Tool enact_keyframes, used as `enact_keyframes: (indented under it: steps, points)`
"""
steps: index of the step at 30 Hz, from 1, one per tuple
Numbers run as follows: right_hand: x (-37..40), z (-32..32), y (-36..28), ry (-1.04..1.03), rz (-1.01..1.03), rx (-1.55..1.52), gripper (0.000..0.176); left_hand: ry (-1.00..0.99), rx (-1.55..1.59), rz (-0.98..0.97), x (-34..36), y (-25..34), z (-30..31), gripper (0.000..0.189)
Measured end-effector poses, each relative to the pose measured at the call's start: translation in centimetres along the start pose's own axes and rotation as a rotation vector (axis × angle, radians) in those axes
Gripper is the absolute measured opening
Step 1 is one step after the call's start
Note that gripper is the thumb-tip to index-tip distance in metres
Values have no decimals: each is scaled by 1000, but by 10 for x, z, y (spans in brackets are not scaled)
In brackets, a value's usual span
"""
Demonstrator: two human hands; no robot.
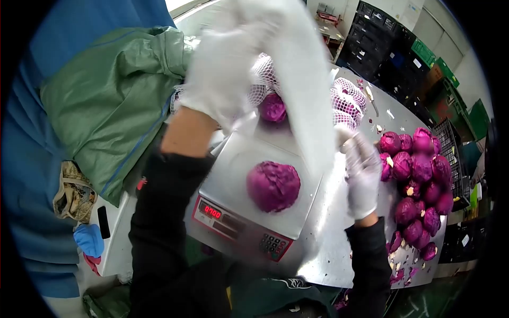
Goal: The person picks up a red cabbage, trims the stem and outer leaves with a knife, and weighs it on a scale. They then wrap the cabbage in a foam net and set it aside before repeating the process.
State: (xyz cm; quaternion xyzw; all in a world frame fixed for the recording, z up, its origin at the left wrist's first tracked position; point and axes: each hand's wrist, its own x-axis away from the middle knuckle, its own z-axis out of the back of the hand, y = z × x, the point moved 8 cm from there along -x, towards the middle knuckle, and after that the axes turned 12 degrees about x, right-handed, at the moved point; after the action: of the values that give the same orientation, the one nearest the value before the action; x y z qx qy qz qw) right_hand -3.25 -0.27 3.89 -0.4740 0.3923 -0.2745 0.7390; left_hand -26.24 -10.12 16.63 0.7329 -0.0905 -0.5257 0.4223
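A red cabbage (273,186) sits on the metal pan of a digital scale (241,164), whose red display reads 0.700. Above it a long white net sleeve (302,79), smeared by motion, hangs between my hands. My left hand (220,74), in a white glove and blurred, is raised over the far left of the scale, gripping the sleeve's upper part. To the right of the scale, my gloved right hand (361,172) has its fingertips closed at the sleeve's right edge. Behind the scale another red cabbage (272,108) shows, partly hidden by the sleeve.
Loose red cabbages (411,167) are heaped on the right of the metal table, with leaf scraps around. Netted cabbages (347,100) and a knife (372,100) lie at the back. A green sack (116,95) stands left; black crates (376,40) are stacked far right.
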Motion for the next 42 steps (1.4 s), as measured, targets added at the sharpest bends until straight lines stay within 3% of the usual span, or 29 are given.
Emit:
enact_keyframes:
  steps: [2,4,6,8,10,11,14,15,18,20,22,23,25,26,27,29,30,32,34,36,39,41,42]
  points:
    - [2,10,-3,-28,-48,-398,30,-125,-153,33,30,1,-48,18]
    - [8,19,-2,-73,-90,-684,37,-157,157,211,65,-14,-98,18]
    - [28,24,-8,-160,-77,-664,42,-187,465,384,104,-31,-143,21]
    - [50,30,10,-110,-184,-681,45,-136,364,247,134,-40,-152,7]
    - [74,39,35,18,-229,-699,38,-68,362,356,167,-55,-164,15]
    - [84,45,50,5,-230,-681,33,-38,384,321,183,-67,-170,22]
    - [106,52,68,34,-252,-636,18,-109,508,581,222,-89,-186,21]
    - [113,53,69,73,-272,-612,17,-70,406,556,226,-89,-182,17]
    - [124,51,55,49,-270,-571,9,-32,850,850,250,-92,-192,14]
    - [131,50,75,63,-318,-539,6,-21,836,685,257,-94,-186,17]
    - [136,43,81,106,-354,-583,6,38,-302,-143,234,-34,-168,13]
    - [137,44,86,103,-303,-585,6,77,-388,-211,233,-26,-165,6]
    - [136,48,83,186,-266,-582,8,147,-66,189,233,-50,-155,5]
    - [136,59,116,118,-243,-686,10,179,98,396,238,-65,-154,6]
    - [135,57,85,126,-129,-575,17,198,158,427,239,-78,-149,12]
    - [145,46,106,27,-356,-1074,43,311,553,697,249,-116,-147,13]
    - [149,43,105,11,-410,-1097,43,387,842,837,257,-133,-151,13]
    - [155,43,99,-3,-430,-950,43,411,990,948,259,-129,-149,14]
    - [159,45,94,-34,-421,-789,42,359,1139,1258,277,-123,-162,21]
    - [163,50,89,-83,-413,-649,42,113,1350,1561,292,-68,-184,32]
    - [167,59,81,-167,-403,-491,41,-358,1586,1573,362,-52,-216,39]
    - [168,59,75,-234,-386,-417,41,-396,1120,1520,362,-54,-198,40]
    - [168,59,72,-267,-373,-383,40,-333,1045,1326,350,-63,-185,39]
